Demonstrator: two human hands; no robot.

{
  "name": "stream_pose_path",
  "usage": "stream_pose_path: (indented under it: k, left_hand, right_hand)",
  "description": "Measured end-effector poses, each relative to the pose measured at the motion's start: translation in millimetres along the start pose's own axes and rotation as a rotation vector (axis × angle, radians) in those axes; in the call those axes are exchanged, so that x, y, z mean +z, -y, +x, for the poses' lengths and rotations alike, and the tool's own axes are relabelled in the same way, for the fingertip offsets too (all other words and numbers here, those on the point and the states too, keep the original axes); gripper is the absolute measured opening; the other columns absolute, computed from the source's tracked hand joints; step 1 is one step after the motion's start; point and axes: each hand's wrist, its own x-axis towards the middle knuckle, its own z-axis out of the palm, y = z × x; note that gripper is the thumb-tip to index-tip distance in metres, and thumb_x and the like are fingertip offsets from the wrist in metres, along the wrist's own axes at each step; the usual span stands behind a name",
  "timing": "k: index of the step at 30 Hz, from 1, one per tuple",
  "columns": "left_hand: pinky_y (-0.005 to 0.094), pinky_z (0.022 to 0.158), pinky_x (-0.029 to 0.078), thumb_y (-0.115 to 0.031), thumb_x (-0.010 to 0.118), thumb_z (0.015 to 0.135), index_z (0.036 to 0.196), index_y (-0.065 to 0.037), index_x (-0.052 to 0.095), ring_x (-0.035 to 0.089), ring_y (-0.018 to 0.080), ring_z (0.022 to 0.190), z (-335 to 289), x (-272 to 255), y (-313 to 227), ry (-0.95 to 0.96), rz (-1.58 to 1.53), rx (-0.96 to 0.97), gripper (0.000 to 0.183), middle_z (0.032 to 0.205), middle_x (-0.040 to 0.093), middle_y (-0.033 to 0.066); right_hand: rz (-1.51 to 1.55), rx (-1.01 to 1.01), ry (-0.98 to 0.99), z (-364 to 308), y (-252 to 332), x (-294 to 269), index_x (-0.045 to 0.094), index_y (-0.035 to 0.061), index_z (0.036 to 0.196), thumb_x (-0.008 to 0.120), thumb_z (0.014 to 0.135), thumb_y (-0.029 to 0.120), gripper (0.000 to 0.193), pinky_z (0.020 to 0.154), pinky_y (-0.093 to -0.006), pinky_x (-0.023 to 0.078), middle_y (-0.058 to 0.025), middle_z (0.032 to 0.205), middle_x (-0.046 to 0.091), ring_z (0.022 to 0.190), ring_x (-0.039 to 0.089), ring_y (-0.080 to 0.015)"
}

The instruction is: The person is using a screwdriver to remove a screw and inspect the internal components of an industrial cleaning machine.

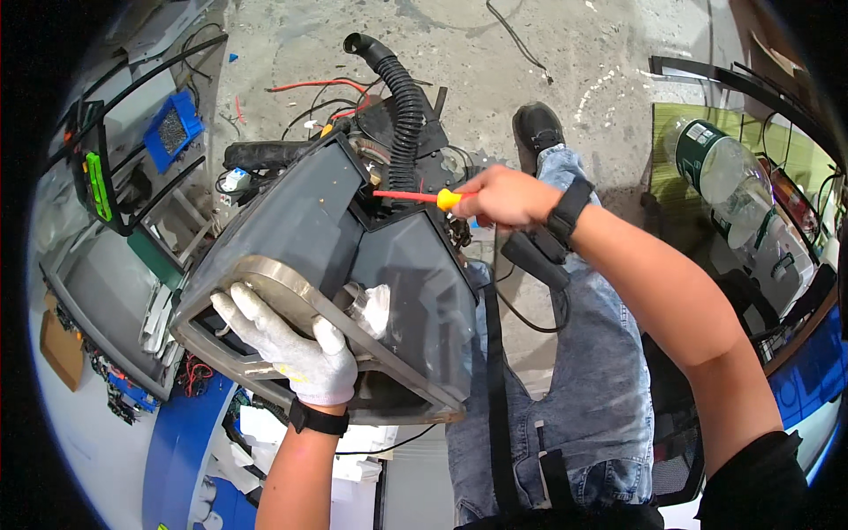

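Nearest to us, our legs in faded jeans (605,397) fill the lower middle, a black strap (500,397) running down across them. Beside our left thigh sits the grey housing (291,212), tilted, its open compartment turned up toward us; we cannot tell what bears its weight. Our left hand (305,353), in a whitish glove, lies with fingers and thumb spread wide over a round metal disc (291,299) on the near part of the housing. Just right of it, inside the compartment, we see a crumpled white piece (375,311).

Farther out, our bare right hand (512,196) is closed around the screwdriver (415,196), which has a red shaft and a yellow collar. The shaft points left, its tip at the far edge of the housing, where we cannot tell whether it meets a screw.

Beyond, a black corrugated hose (406,115) rises behind the housing, near red and black cables (322,85) on the concrete floor (609,44). Well apart, clear plastic bottles (707,159) lie at our right, and a blue tray (172,128) of small parts sits at our left.
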Motion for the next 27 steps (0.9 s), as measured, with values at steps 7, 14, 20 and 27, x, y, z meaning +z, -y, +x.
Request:
stream_pose_path:
  k: [7, 14, 20, 27]
  left_hand:
    - [0.0480, 0.109, 0.011, -0.025, 0.039, 0.083, 0.139, 0.003, 0.017, 0.012, 0.0405, 0.134, -1.9, -0.4, -9.6, 0.003, 0.018, 0.006, 0.067, 0.144, 0.011, 0.0265]
    - [0.0489, 0.108, 0.010, -0.032, 0.037, 0.086, 0.139, 0.004, 0.015, 0.013, 0.0418, 0.133, 2.0, 1.4, -8.1, -0.021, 0.034, 0.034, 0.068, 0.144, 0.010, 0.0274]
    - [0.0481, 0.108, 0.012, -0.037, 0.037, 0.086, 0.139, 0.004, 0.016, 0.014, 0.0420, 0.133, 5.5, -3.4, -6.5, -0.017, 0.031, 0.020, 0.070, 0.144, 0.011, 0.0274]
    - [0.0528, 0.105, 0.015, -0.053, 0.036, 0.084, 0.139, 0.002, 0.016, 0.015, 0.0457, 0.131, 0.9, 1.3, -2.6, -0.023, 0.014, 0.041, 0.081, 0.142, 0.011, 0.0306]
  right_hand:
    - [-0.905, -0.348, -0.367, -19.0, 7.0, 26.6, 0.059, 0.0074, 0.109, 0.051, 0.081, 0.017, 0.031, 0.054, -0.0413, 0.049, -0.0152, 0.072, 0.062, 0.068, 0.063, -0.0305]
    - [-1.314, -0.636, -0.708, -27.1, 15.6, 78.2, 0.059, -0.0050, 0.086, 0.052, 0.076, 0.014, 0.022, 0.053, -0.0333, 0.050, -0.0161, 0.077, 0.060, 0.066, 0.061, -0.0259]
    - [-1.049, -0.542, -0.374, -13.1, 10.5, 12.2, 0.060, 0.0083, 0.104, 0.048, 0.085, 0.018, 0.025, 0.063, -0.0403, 0.052, -0.0124, 0.085, 0.063, 0.078, 0.064, -0.0289]
    - [-0.389, -0.228, -0.150, 6.2, -14.0, -1.2, 0.064, 0.0116, 0.108, 0.064, 0.075, 0.035, 0.040, 0.072, -0.0347, 0.048, -0.0185, 0.086, 0.065, 0.077, 0.063, -0.0302]
